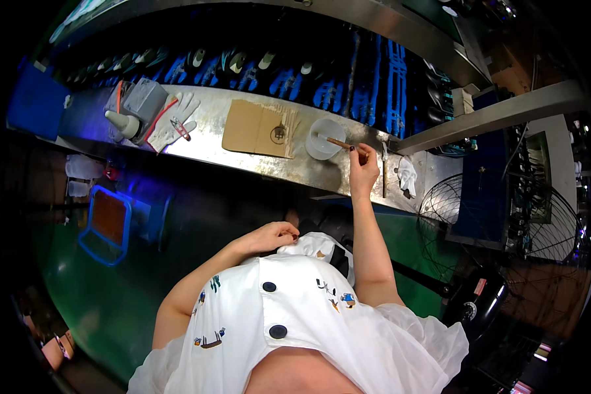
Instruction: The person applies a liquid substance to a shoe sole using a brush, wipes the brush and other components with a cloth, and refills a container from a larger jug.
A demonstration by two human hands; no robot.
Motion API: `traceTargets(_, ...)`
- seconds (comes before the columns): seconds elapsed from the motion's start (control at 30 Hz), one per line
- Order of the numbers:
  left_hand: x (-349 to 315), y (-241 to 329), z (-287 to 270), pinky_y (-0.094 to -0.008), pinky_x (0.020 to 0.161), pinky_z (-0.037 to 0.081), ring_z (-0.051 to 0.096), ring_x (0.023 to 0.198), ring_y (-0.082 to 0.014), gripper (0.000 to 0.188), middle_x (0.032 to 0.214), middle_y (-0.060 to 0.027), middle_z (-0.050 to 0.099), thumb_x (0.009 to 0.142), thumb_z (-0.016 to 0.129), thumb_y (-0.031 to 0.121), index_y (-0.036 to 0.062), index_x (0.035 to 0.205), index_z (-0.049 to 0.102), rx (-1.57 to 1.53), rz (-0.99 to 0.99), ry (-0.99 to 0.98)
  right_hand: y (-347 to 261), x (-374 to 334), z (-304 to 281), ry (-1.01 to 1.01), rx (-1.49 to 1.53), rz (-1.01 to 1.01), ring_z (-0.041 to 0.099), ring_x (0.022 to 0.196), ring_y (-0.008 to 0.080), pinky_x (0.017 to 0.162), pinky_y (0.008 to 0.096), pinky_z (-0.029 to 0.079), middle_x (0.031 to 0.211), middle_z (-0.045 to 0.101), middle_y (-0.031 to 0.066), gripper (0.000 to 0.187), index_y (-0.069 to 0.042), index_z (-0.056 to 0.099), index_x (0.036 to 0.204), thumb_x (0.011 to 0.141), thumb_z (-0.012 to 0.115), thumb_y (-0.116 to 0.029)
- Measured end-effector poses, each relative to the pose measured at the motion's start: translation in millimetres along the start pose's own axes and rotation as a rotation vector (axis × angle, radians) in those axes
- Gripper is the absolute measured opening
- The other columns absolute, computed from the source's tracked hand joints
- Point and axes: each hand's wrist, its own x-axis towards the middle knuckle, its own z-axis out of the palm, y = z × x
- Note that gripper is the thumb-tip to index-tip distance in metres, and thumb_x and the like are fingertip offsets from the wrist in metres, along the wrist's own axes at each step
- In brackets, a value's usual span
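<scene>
My right hand (364,172) pinches the thin brown handle of a brush (338,142) over the metal bench. The brush's far end dips into a round whitish tub (323,152). My left hand (267,239) is low at my lap, its fingers curled in beside white fabric (306,245); whatever lies between the fingertips is hidden. To the left of the tub lies a flat piece of brown cardboard (246,130). Right of my right hand lies a second narrow brush (384,177), and beyond it a crumpled white cloth (407,176).
Shoe-like dark parts with pale tips (237,62) line a blue-streaked black conveyor (285,85) behind the bench (210,154). Left on the bench are a grey box (145,98), a nozzle bottle (121,123) and a white glove (171,128). A wire-cage fan (499,217) stands right; a blue-framed stool (105,259), left.
</scene>
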Motion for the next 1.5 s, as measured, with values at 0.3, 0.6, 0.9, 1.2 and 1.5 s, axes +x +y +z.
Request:
traceTargets(0.3,3.3,-11.0,1.4,-0.0224,0.08,0.042,0.053,0.089,-0.0102,0.027,0.098,-0.0063,0.058,0.084,0.053,0.011,-0.0036,0.106,0.054,0.041,0.07,-0.038,-7.7,-13.8,-15.0,0.036,-0.054,-0.031,0.053,0.059,0.0122,0.056,0.0259,0.044,0.07,0.057,0.0057,0.033,-0.001,0.052,0.105,0.078,0.061,-0.018)
traceTargets(0.6,12.8,-18.2,-2.0,-0.0243,0.072,0.048,0.06,0.081,-0.0139,0.022,0.093,-0.0121,0.062,0.085,0.05,0.007,-0.0042,0.104,0.053,-0.143,0.188,0.068,-118.0,27.5,-61.8,0.336,0.267,-0.407,0.047,0.069,0.0081,0.063,0.0201,0.039,0.082,0.054,0.0039,0.022,-0.001,0.047,0.106,0.085,0.046,-0.008)
traceTargets(0.9,3.3,-1.8,-9.7,-0.0266,0.066,0.05,0.063,0.076,-0.0184,0.018,0.086,-0.0141,0.063,0.084,0.048,0.007,-0.0069,0.095,0.053,-0.165,0.268,0.435,-366.5,139.0,-111.9,0.49,-0.044,-1.347,0.048,0.057,0.017,0.053,0.0268,0.04,0.08,0.057,0.0065,0.018,-0.005,0.055,0.086,0.071,0.055,0.004)
traceTargets(1.2,12.9,-14.1,-18.6,-0.0262,0.068,0.051,0.062,0.075,-0.016,0.016,0.086,-0.0131,0.063,0.085,0.05,0.007,-0.0043,0.097,0.051,-0.307,0.215,0.434,-524.9,221.3,-109.6,0.416,-0.831,-0.635,0.058,0.094,0.0273,0.079,0.038,0.045,0.092,0.064,0.0108,0.047,-0.01,0.062,0.099,0.068,0.062,-0.045)
traceTargets(1.5,12.1,-21.8,-24.3,-0.026,0.066,0.051,0.062,0.072,-0.0161,0.016,0.085,-0.0137,0.063,0.085,0.049,0.007,-0.0047,0.096,0.052,-0.396,0.18,0.485,-531.6,250.3,-99.3,0.493,-0.661,-0.617,0.054,0.105,0.0316,0.088,0.0412,0.042,0.11,0.058,0.0169,0.046,-0.01,0.054,0.117,0.073,0.057,-0.024)
